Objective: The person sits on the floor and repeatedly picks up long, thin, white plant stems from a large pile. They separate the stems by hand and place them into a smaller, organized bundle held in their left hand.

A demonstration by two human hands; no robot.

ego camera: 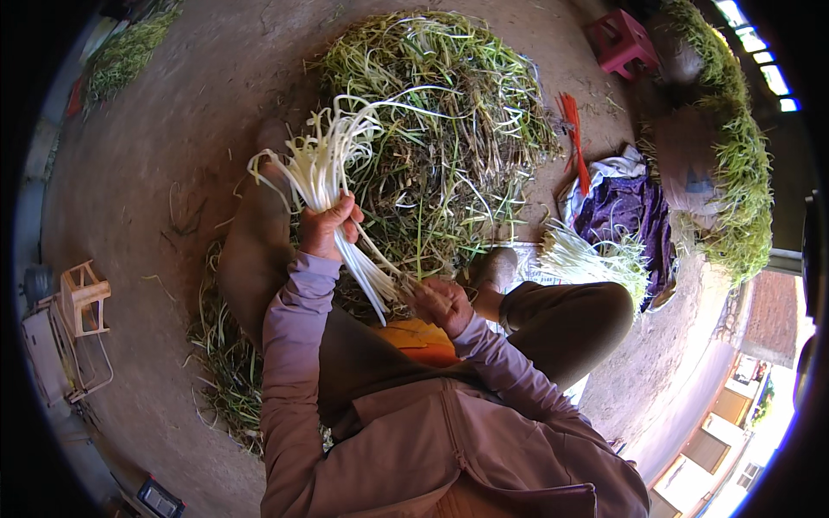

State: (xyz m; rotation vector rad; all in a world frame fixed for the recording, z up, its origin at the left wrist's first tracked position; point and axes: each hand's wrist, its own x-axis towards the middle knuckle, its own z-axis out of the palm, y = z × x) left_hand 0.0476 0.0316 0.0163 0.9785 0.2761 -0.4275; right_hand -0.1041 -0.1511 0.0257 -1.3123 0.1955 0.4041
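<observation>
My left hand (329, 223) is closed around the middle of a bundle of long pale stalks (318, 175), whose thin, curling ends fan out above the fist. The lower ends slant down to the right, towards my right hand (443, 304). That hand's fingers are closed on brownish, withered strands at the base of the bundle. Beyond both hands lies a large heap of green and dry leafy stalks (440, 129). On printed sheets (526, 259) beside my foot rests a pile of pale, trimmed-looking stalks (589, 256).
Red ties (576, 142) and a dark purple cloth (625, 210) lie right of the heap. A pink plastic stool (623, 45) stands farther off, a wooden stool (85, 296) at left. More leafy stalks (227, 362) lie by my left leg. Greenery (741, 168) is piled at far right.
</observation>
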